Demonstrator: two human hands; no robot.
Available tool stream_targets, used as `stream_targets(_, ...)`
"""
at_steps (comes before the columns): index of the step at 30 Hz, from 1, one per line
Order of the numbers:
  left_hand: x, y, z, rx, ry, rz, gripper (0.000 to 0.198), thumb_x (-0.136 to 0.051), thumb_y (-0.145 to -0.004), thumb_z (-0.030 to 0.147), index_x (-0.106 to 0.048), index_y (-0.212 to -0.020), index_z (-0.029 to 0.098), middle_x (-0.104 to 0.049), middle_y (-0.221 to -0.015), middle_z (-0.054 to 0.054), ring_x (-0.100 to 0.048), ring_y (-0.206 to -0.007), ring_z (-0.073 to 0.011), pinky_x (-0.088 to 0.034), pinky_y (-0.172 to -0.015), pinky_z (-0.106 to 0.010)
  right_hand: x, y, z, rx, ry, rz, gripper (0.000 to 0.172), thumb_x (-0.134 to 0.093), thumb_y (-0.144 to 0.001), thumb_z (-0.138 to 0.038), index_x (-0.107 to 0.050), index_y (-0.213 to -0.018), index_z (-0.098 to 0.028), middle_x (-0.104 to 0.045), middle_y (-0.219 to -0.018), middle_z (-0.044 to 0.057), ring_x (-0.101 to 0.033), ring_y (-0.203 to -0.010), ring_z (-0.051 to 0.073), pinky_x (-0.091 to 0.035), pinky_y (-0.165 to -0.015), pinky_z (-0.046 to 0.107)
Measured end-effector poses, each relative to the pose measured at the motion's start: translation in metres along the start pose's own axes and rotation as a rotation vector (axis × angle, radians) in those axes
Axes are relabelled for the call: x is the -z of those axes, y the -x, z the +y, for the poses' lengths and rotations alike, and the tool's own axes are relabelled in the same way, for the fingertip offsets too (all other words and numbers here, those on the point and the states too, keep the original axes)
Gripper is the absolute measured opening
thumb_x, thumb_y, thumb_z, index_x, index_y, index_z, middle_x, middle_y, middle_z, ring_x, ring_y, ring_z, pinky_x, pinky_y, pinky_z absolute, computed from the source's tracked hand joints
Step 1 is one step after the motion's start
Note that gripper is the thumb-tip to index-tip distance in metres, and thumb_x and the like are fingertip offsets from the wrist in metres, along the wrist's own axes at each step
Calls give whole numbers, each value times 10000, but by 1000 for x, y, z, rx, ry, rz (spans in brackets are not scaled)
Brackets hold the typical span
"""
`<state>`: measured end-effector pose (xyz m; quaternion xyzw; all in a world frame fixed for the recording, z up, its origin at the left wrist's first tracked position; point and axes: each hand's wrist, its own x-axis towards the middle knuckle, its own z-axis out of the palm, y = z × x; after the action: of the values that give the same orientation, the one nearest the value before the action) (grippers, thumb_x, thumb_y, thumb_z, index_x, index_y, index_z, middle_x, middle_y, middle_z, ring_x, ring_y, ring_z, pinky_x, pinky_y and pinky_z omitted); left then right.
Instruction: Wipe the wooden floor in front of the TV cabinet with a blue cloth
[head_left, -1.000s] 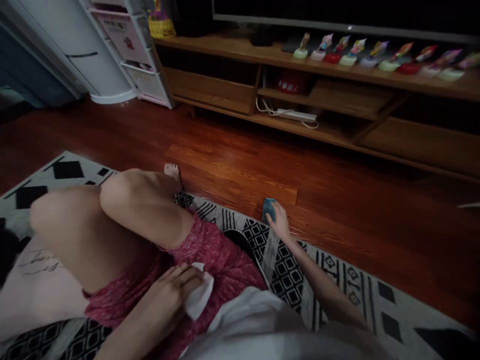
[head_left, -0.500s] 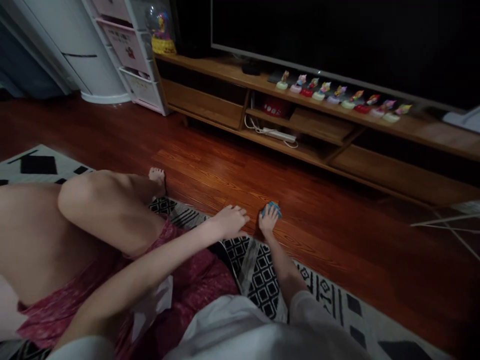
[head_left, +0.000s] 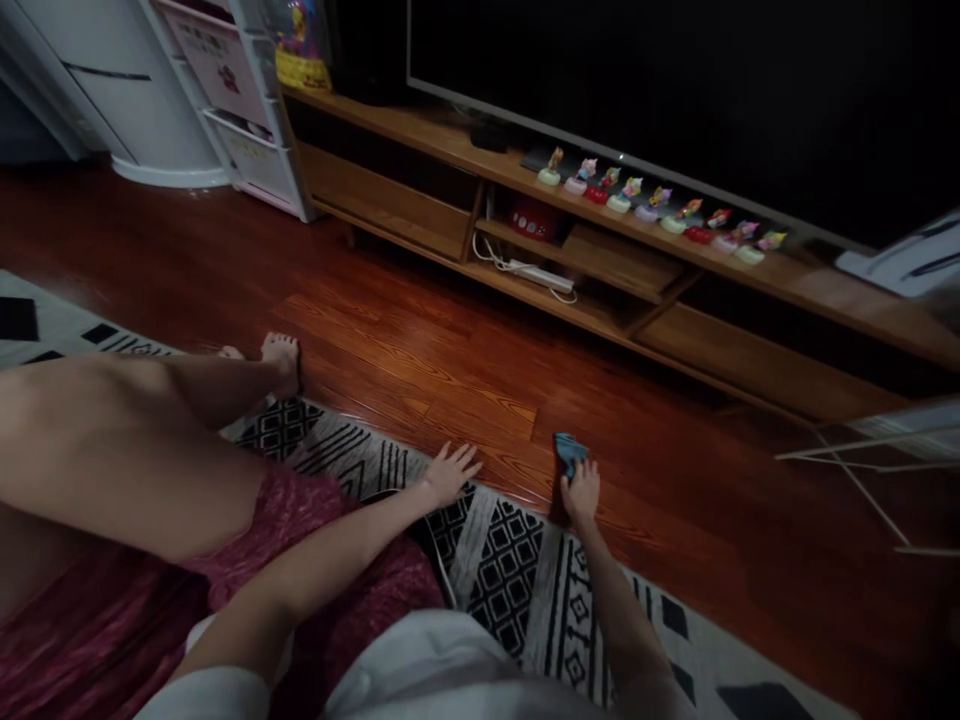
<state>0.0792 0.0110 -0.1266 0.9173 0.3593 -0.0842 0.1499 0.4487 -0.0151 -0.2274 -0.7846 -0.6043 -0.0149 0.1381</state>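
My right hand (head_left: 583, 490) is low over the wooden floor, its fingers on the near end of a blue cloth (head_left: 568, 447). The cloth is bunched, and its far end sticks out past the fingertips toward the TV stand. My left hand (head_left: 452, 473) has its fingers spread and holds nothing. It rests at the edge of the patterned rug (head_left: 504, 545), close to the floorboards. How the right thumb meets the cloth is hard to see.
A wooden TV stand (head_left: 442, 240) runs along the far side, with a large TV (head_left: 660, 90) and a row of small figurines (head_left: 649, 203) on top. White cables and a power strip (head_left: 536, 272) lie on its shelf. A thin-legged white rack (head_left: 862, 462) stands at right.
My right hand and the blue cloth have shifted right and nearer to me; more of the cloth shows beyond the fingers. My left fingers have spread wider. The camera view has turned slightly.
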Motion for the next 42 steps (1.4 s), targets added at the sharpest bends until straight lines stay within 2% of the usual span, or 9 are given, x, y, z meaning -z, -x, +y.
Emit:
stream_targets(5, -39, -18, -3, 179, 56, -114, 1051, -749, -755, 607, -204, -1596, 290, -104, -1673, -183, -83, -1529, -427, -123, -1112, -787, -17, -26, 0, -76, -36, 70, 623, -277, -936, -360, -479, -1454, -77, -473, -1480, 237, -369, -1412, 346, -333, -1128, 513)
stream_targets(9, -60, -28, -14, 227, 104, -189, 1231, -737, -673, 735, -48, -1604, 318, 48, -1674, -168, 75, -1515, -469, -32, -1028, -874, -37, -40, -73, -209, 2, 99, 606, -279, -966, -354, -418, -1518, -144, -419, -1525, 228, -345, -1400, 357, -321, -1086, 555)
stream_targets(16, -76, -39, -20, 232, 163, -263, 1472, -753, -513, 813, 134, -1573, 308, 241, -1633, -136, 259, -1459, -484, 109, -968, -890, -64, -76, -198, 269, -60, -138, 565, -429, -977, -450, -468, -1486, -208, -393, -1571, 140, -253, -1454, 283, -227, -1157, 458)
stream_targets(19, -79, -39, -22, 228, 175, -266, 1484, -754, -492, 820, 139, -1567, 322, 251, -1630, -124, 271, -1451, -488, 122, -967, -886, -58, -109, -179, 160, -53, -174, 542, -421, -993, -411, -446, -1502, -227, -291, -1637, 95, -149, -1503, 258, -150, -1194, 456)
stream_targets(22, -79, -39, -22, 225, 186, -263, 1480, -756, -490, 819, 133, -1568, 331, 253, -1627, -126, 275, -1447, -493, 145, -951, -886, -33, -131, -112, -133, -30, -211, 540, -434, -985, -311, -422, -1519, -233, -274, -1646, 70, -148, -1498, 238, -144, -1195, 445)
stream_targets(27, -79, -40, -20, 232, 197, -283, 1498, -780, -466, 802, 117, -1571, 337, 248, -1632, -119, 290, -1434, -505, 152, -936, -891, 9, -103, -11, -419, 61, -138, 592, -318, -997, -262, -295, -1571, -118, -200, -1639, 231, -134, -1489, 333, -182, -1146, 582)
stream_targets(32, -74, -41, -20, 254, 205, -295, 1493, -785, -466, 786, 116, -1570, 339, 264, -1627, -102, 317, -1420, -499, 158, -949, -881, -15, -22, -60, -337, 67, -133, 628, -393, -957, -267, -310, -1576, -215, -201, -1663, 141, -124, -1518, 314, -182, -1178, 546)
stream_targets(37, -65, -40, -15, 284, 176, -315, 1461, -772, -497, 784, 107, -1573, 333, 257, -1630, -95, 329, -1422, -475, 154, -963, -875, -50, 30, -156, 268, -57, -164, 721, -487, -885, -248, -296, -1578, -304, -152, -1688, 47, -82, -1546, 271, -145, -1215, 511)
stream_targets(42, -59, -34, -15, 259, 137, -287, 1379, -738, -567, 785, 47, -1595, 309, 193, -1651, -118, 231, -1477, -461, 63, -1008, -873, -26, 13, -108, 221, -17, -165, 577, -428, -920, -261, -461, -1495, -284, -284, -1651, 45, -184, -1527, 226, -209, -1208, 452)
